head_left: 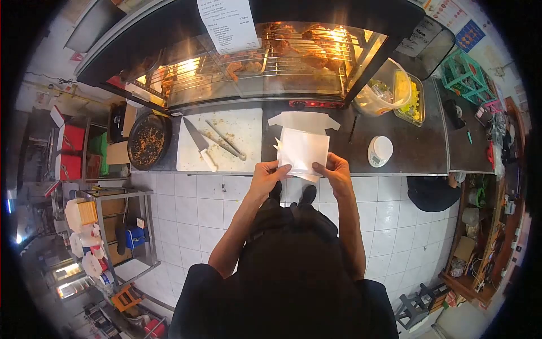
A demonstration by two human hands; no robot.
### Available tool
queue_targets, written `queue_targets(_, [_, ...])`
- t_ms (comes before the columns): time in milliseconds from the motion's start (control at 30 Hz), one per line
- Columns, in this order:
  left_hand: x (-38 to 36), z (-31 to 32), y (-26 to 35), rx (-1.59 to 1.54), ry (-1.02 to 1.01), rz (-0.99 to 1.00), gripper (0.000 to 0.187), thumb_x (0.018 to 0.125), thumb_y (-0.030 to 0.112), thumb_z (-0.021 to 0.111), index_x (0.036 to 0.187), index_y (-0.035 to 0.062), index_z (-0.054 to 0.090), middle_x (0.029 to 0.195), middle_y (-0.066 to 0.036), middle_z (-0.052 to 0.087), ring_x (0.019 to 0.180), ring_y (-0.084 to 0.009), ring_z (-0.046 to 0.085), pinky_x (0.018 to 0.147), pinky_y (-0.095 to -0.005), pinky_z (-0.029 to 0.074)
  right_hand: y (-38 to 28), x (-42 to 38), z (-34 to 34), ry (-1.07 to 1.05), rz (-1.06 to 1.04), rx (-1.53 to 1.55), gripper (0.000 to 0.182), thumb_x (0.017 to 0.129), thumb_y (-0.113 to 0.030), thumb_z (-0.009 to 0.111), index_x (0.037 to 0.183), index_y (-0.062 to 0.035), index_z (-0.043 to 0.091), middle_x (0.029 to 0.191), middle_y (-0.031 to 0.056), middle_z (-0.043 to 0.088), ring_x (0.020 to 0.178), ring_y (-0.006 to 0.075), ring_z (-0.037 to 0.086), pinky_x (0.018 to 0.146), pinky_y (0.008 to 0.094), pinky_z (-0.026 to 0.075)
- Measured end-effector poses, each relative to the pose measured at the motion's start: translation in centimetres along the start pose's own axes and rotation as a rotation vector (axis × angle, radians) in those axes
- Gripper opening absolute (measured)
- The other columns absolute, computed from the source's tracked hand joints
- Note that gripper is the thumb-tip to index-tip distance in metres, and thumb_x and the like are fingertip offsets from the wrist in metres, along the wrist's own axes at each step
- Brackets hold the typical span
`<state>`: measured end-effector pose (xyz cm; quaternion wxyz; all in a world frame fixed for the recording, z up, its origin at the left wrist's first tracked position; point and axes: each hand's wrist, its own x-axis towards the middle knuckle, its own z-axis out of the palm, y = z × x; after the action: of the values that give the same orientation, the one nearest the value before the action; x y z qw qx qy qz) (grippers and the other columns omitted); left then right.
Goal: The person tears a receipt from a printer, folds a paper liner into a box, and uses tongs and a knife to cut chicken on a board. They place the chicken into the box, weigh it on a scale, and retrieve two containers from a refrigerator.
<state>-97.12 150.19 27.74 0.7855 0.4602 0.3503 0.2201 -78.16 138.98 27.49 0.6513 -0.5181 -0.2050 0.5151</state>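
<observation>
Between my two hands is a white paper food box (305, 150), partly unfolded, with a wide angled flap spread over the dark counter behind it. My left hand (270, 176) grips its near left corner, thumb on top. At the near right corner, my right hand (335, 172) pinches the edge between thumb and fingers. To the left lies a white cutting board (248, 130) with crumbs on it. A knife (197, 138) and metal tongs (224, 146) rest on this board. A small round white kitchen scale (380, 150) stands to the right.
A lit glass food warmer (259, 79) with roasted meat on racks spans the back, a printed receipt (228, 25) hanging on it. Left is a round black pan (149, 140). Right are a clear tub (375, 93) and a tray of yellow-green pieces (416, 101). Another person (433, 194) is at right.
</observation>
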Motion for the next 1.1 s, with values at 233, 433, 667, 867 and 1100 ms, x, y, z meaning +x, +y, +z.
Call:
queue_targets(233, [0.3,-0.7,0.3,0.049,-0.001,0.073,0.024,0.089,0.009,0.067,0.106,-0.0081,0.066,0.093,-0.011,0.070,0.081,-0.0115,0.065,0.075,-0.0263,0.053,0.5,-0.6,-0.8,0.117,0.162,-0.100,0.021,0.086,-0.015,0.071,0.101,-0.0030,0.064,0.098,0.0056,0.068,0.086,0.0142,0.065,0.074,0.0277,0.053])
queue_targets(433, [0.5,-0.5,0.0,0.094,0.006,0.066,0.021,0.088,0.008,0.067,0.102,-0.0073,0.068,0.090,-0.009,0.070,0.078,-0.0107,0.064,0.072,-0.0256,0.053,0.1,-1.3,0.3,0.016,0.393,0.230,0.015,0.087,-0.016,0.069,0.091,-0.0025,0.064,0.087,0.0071,0.067,0.073,0.0208,0.070,0.063,0.0254,0.056])
queue_targets(667, [0.3,-1.1,0.2,0.162,-0.007,0.092,0.022,0.088,0.009,0.068,0.101,-0.0080,0.068,0.087,-0.008,0.069,0.077,-0.0094,0.063,0.071,-0.0251,0.054,0.7,-1.6,-0.1,0.050,0.225,0.209,0.014,0.082,-0.011,0.075,0.076,-0.0024,0.065,0.073,0.0077,0.066,0.067,0.0170,0.068,0.060,0.0249,0.055])
queue_targets(867, [0.2,-0.8,0.1,0.125,0.024,0.086,0.019,0.088,0.005,0.067,0.103,-0.0073,0.067,0.089,-0.008,0.069,0.078,-0.0107,0.064,0.073,-0.0282,0.058,0.7,-1.4,0.3,0.104,0.127,0.048,0.019,0.080,-0.009,0.076,0.070,-0.0035,0.061,0.067,0.0082,0.066,0.059,0.0154,0.066,0.056,0.0256,0.055])
queue_targets(1100, [0.3,-0.5,0.2,0.136,0.063,0.099,0.020,0.086,-0.001,0.066,0.106,-0.0067,0.067,0.092,-0.010,0.070,0.078,-0.0115,0.065,0.071,-0.0278,0.058,1.3,-1.6,-0.1,0.097,0.003,0.073,0.023,0.080,-0.001,0.074,0.081,-0.0064,0.052,0.070,0.0078,0.064,0.059,0.0172,0.067,0.051,0.0270,0.055])
